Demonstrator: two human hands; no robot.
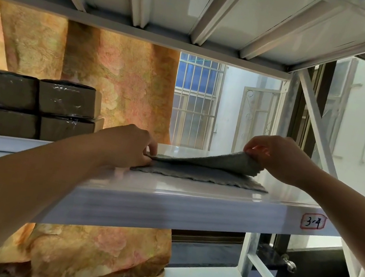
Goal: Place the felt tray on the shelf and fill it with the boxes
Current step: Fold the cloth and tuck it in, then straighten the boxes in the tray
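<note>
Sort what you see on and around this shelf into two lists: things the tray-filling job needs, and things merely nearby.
Needed: felt tray; boxes; shelf; left hand; right hand.
Nearby: floral curtain; barred window; shelf label.

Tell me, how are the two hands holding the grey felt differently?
The left hand stays low, pinching the felt tray down near the shelf. The right hand is higher, lifting the felt's top flap up off the bottom layer. Both pinch an edge of the same felt.
</note>
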